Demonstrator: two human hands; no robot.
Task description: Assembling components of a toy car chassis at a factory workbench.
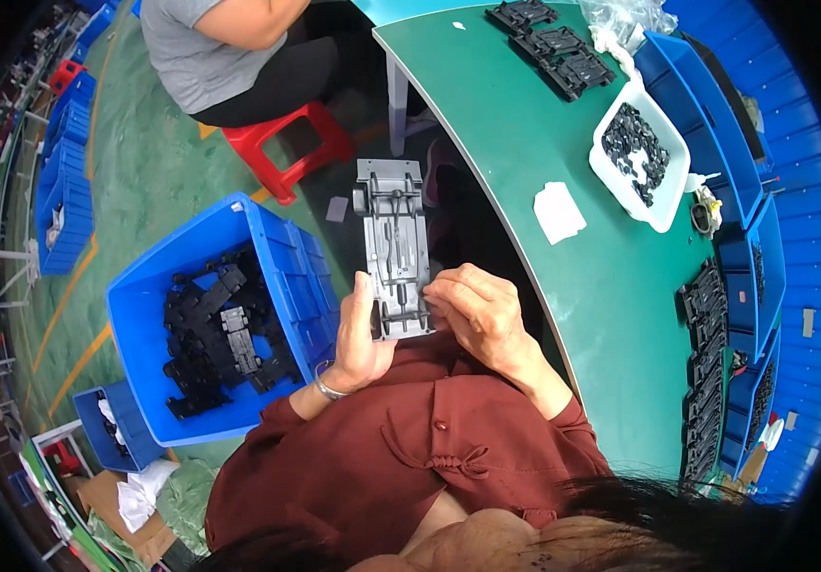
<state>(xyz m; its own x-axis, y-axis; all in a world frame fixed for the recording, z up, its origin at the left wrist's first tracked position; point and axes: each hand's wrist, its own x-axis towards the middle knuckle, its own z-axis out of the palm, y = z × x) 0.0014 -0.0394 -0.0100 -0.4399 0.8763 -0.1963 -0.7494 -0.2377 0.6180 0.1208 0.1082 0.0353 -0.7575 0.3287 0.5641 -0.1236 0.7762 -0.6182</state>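
Note:
A grey plastic toy car chassis (397,250) stands out in front of my body, its moulded underside with axles turned up. My left hand (363,345) grips its lower left edge, the thumb lying along that side. At the lower right edge my right hand (483,311) has its fingers bent and pinched together by the axle end. Whatever the right fingertips may hold is too small and covered to make out. A small dark wheel-like part (360,201) sits at the chassis's upper left side.
On my left, a blue bin (134,315) holds black chassis parts and one grey one. The green table (486,143) on my right carries a white tray (663,214) of small black parts, paper (559,212) and rows of black chassis (704,372). Ahead, a person sits on a red stool (282,153).

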